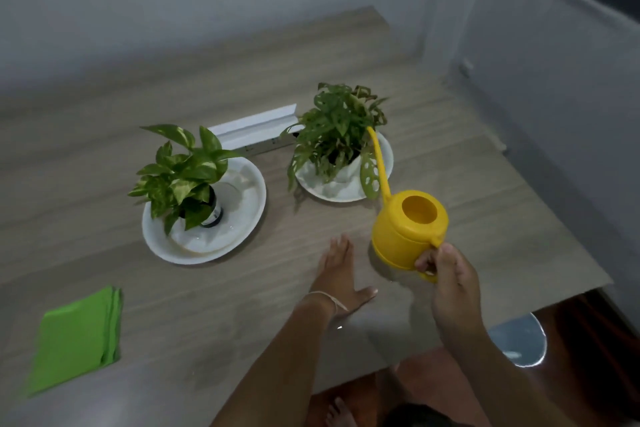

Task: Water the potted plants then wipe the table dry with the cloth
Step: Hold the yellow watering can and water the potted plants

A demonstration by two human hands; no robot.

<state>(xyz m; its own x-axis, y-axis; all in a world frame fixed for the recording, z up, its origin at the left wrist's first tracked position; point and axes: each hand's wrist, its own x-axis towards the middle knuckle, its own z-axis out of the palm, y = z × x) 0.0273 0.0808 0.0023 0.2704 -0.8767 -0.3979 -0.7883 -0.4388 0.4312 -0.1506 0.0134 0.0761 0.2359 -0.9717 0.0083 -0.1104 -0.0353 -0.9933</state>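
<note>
My right hand [450, 274] grips the handle of a yellow watering can [408, 225], held just above the table. Its long spout reaches up into the leaves of the right potted plant [337, 130], which stands in a white pot on a white plate [346, 192]. The left potted plant [180, 173] sits in a dark pot on a larger white plate [239, 218] holding some water. My left hand [337, 274] lies flat on the table, fingers spread, left of the can. A folded green cloth [78, 336] rests at the near left.
The wooden table [485, 184] ends at a right edge near the can and a near edge below my arms. A white strip with sockets [252, 132] lies behind the plants. Small wet spots [339, 326] glint by my left wrist. A light blue stool [519, 340] stands below the table's corner.
</note>
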